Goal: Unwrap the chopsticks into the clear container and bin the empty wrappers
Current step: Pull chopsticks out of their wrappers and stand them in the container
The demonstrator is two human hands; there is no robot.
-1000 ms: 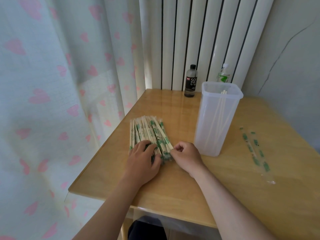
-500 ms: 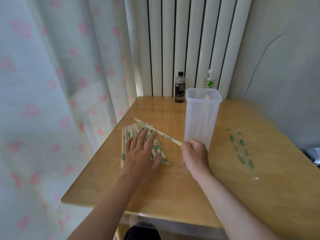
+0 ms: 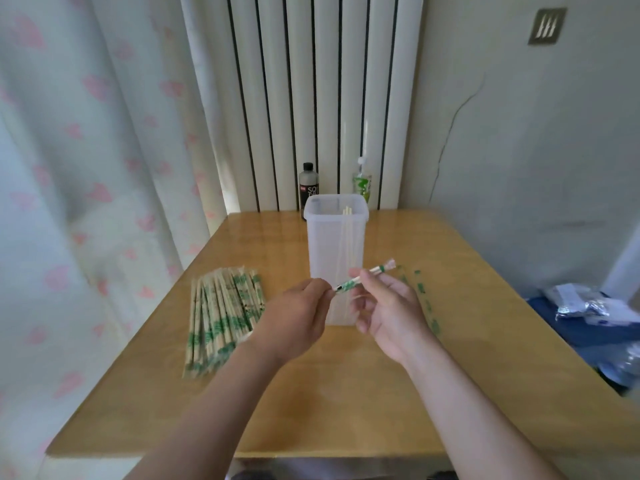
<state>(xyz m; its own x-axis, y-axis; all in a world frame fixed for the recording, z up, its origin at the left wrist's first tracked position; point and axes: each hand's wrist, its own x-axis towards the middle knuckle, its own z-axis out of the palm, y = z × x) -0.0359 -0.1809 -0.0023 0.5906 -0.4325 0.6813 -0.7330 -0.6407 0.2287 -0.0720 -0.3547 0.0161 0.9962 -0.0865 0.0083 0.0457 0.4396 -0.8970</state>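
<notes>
One wrapped pair (image 3: 349, 283) held (two wrappers (image 3: 427, 306) aside).

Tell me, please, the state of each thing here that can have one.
Wrapped pair: in its wrapper, held off the table.
Left hand: pinching its near end.
Right hand: gripping it further along.
Clear container: upright, lidless, few bare chopsticks inside.
Pile of chopsticks: wrapped, lying flat.
Empty wrappers: flat on the table, unbinned.

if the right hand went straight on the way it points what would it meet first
Probably the clear container, standing right behind the right hand and its wrapped chopsticks; the depth between them is unclear.
</notes>
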